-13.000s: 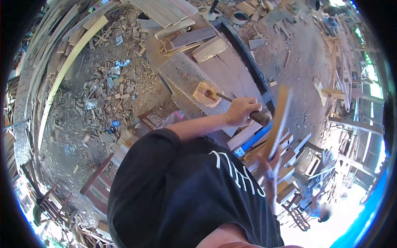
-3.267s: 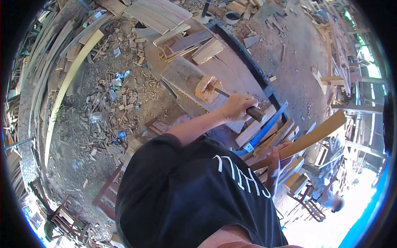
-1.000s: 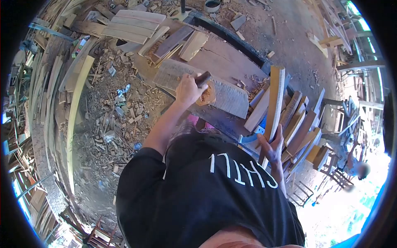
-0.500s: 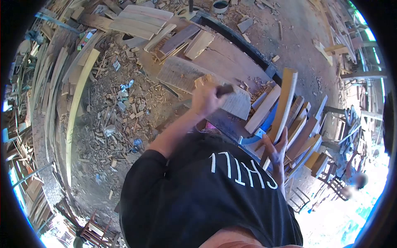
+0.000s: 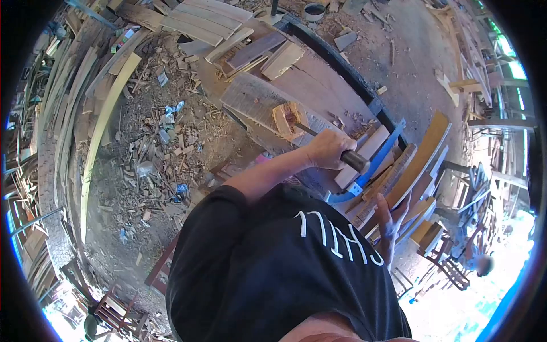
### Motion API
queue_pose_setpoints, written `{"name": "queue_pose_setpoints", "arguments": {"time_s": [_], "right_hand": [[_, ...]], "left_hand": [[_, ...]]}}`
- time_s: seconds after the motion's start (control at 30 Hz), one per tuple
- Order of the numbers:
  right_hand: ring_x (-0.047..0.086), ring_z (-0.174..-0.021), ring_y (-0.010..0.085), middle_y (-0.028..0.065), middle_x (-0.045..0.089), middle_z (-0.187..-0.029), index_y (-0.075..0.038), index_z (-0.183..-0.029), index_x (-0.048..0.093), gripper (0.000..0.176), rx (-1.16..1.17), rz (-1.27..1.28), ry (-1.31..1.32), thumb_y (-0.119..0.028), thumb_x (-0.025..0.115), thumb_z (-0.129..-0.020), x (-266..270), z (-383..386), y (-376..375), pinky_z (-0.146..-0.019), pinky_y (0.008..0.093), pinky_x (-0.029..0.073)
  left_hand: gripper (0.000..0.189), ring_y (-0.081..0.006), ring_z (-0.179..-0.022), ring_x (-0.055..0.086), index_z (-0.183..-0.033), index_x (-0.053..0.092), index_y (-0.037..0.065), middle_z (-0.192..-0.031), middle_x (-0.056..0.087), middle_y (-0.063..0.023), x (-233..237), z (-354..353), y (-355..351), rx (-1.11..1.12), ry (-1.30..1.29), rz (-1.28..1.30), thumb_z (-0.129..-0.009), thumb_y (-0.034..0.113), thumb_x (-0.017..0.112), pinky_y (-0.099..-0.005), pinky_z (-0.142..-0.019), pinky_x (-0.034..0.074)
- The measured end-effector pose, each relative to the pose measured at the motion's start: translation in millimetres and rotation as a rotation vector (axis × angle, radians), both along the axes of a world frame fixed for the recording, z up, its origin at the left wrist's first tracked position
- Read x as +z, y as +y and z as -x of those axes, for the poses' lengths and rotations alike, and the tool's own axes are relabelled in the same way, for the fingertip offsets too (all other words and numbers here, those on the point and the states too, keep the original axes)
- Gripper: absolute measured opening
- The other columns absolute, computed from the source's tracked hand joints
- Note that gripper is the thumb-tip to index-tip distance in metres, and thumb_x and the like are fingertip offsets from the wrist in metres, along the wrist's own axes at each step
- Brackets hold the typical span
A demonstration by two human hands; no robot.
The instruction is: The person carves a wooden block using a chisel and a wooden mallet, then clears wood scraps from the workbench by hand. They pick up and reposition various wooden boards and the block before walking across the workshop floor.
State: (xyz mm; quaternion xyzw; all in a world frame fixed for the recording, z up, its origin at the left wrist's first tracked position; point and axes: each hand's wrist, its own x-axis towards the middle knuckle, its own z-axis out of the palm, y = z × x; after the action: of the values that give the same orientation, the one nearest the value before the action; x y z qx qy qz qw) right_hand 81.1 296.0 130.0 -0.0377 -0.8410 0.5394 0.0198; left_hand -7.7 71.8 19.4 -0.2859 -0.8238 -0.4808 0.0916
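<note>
My left hand (image 5: 333,149) is closed round a dark-handled tool (image 5: 357,162). Its thick end sticks out past my fist, and its thin shaft runs up-left to a tan wooden block (image 5: 282,121) with a dark hollow. The shaft's far end is hidden at that hollow, so I cannot tell the tool's kind. This block overlaps a broad grey board (image 5: 250,97). My right hand (image 5: 390,222) has its thumb and fingers on either side of the lower end of a curved plank (image 5: 424,154). The plank leans out to the right over other boards.
A long blue strip (image 5: 383,158) lies between a pale board (image 5: 364,151) and the stacked planks (image 5: 407,199). Dark framing (image 5: 336,65) borders the work surface. Wood scraps (image 5: 182,128) litter the ground on the left, alongside a long pale plank (image 5: 105,134).
The curved plank has tilted from nearly upright towards the right. My left hand has moved right and down from beside the block, and the tool's shaft now shows.
</note>
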Motion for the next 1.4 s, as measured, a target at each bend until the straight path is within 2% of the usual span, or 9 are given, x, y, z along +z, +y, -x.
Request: {"name": "queue_pose_setpoints", "arguments": {"time_s": [0.43,0.67,0.73,0.8,0.87,0.93,1.13,1.2,1.4], "right_hand": [[0.055,-0.094,0.0192,0.0092,0.055,-0.104,0.0,-0.128,0.045,0.066,-0.006,0.012,-0.024,-0.02,0.076,-0.073,9.5,-1.3,-4.9,-0.084,0.0337,0.047],[0.05,-0.075,0.0146,0.0051,0.05,-0.089,-0.002,-0.114,0.047,0.053,-0.031,0.038,0.105,-0.012,0.076,-0.071,23.7,-18.3,28.3,-0.068,0.028,0.043],[0.054,-0.071,0.0147,0.0057,0.052,-0.09,-0.005,-0.117,0.045,0.054,0.074,-0.219,0.312,-0.01,0.074,-0.072,-4.4,-24.4,31.7,-0.062,0.0266,0.047],[0.057,-0.07,0.0206,0.0117,0.059,-0.08,-0.003,-0.099,0.048,0.041,0.297,-0.455,-0.302,-0.016,0.077,-0.072,-10.4,-13.6,7.8,-0.065,0.0383,0.048],[0.058,-0.071,0.0208,0.0121,0.058,-0.078,-0.003,-0.099,0.048,0.041,0.266,-0.557,-0.309,-0.018,0.077,-0.073,-8.9,-13.6,5.5,-0.067,0.0391,0.049],[0.057,-0.068,0.0201,0.0097,0.058,-0.079,-0.004,-0.097,0.048,0.041,0.102,-0.338,-0.193,-0.022,0.077,-0.073,22.4,-9.5,-7.6,-0.063,0.0395,0.047],[0.056,-0.095,0.0189,0.0091,0.059,-0.095,-0.002,-0.118,0.045,0.053,0.148,0.131,0.228,-0.012,0.075,-0.075,15.0,-19.1,2.4,-0.087,0.0372,0.045],[0.055,-0.101,0.0215,0.0104,0.057,-0.108,-0.001,-0.129,0.042,0.065,-0.008,-0.166,0.104,-0.016,0.075,-0.075,13.7,-18.8,-11.7,-0.091,0.0369,0.044],[0.049,-0.113,0.0251,0.0143,0.048,-0.125,-0.001,-0.141,0.034,0.078,-0.028,-0.088,0.062,-0.015,0.073,-0.075,13.7,-16.2,-1.6,-0.098,0.0398,0.04]], "left_hand": [[0.023,-0.0309,-0.07,0.064,-0.073,0.057,0.013,-0.071,0.062,-0.0062,-3.6,6.1,2.9,-0.029,-0.002,-0.053,-0.06,0.018,0.075,-0.0412,-0.06,0.048],[0.023,-0.0306,-0.069,0.064,-0.073,0.057,0.013,-0.07,0.061,-0.0061,-1.5,7.2,0.9,-0.015,-0.004,-0.106,-0.062,0.019,0.076,-0.041,-0.06,0.048],[0.024,-0.0306,-0.069,0.064,-0.073,0.057,0.012,-0.07,0.062,-0.0065,2.4,8.3,-3.1,-0.012,-0.053,-0.119,-0.063,0.019,0.077,-0.0404,-0.06,0.048],[0.022,-0.0321,-0.068,0.064,-0.072,0.057,0.012,-0.068,0.062,-0.0081,-6.0,10.1,-9.8,0.008,-0.122,-0.093,-0.064,0.022,0.076,-0.0423,-0.059,0.048],[0.022,-0.0336,-0.067,0.063,-0.07,0.057,0.012,-0.067,0.061,-0.0098,-10.0,18.4,-13.1,0.048,-0.181,-0.07,-0.066,0.025,0.074,-0.0442,-0.057,0.047],[0.021,-0.0336,-0.067,0.064,-0.07,0.058,0.013,-0.066,0.061,-0.0097,-15.6,12.8,-12.4,0.04,-0.116,-0.142,-0.066,0.026,0.074,-0.0444,-0.057,0.047],[0.02,-0.0331,-0.067,0.064,-0.072,0.059,0.013,-0.068,0.062,-0.0088,-7.3,16.1,-17.1,0.103,-0.062,-0.181,-0.065,0.024,0.075,-0.0433,-0.058,0.048],[0.02,-0.0329,-0.068,0.064,-0.072,0.06,0.013,-0.069,0.063,-0.0086,3.0,12.3,-19.4,0.117,-0.053,-0.187,-0.065,0.024,0.075,-0.0429,-0.059,0.048],[0.023,-0.0323,-0.067,0.064,-0.071,0.059,0.013,-0.068,0.063,-0.0087,-7.6,11.9,-14.8,0.094,-0.052,-0.261,-0.063,0.024,0.077,-0.0416,-0.059,0.048]]}}
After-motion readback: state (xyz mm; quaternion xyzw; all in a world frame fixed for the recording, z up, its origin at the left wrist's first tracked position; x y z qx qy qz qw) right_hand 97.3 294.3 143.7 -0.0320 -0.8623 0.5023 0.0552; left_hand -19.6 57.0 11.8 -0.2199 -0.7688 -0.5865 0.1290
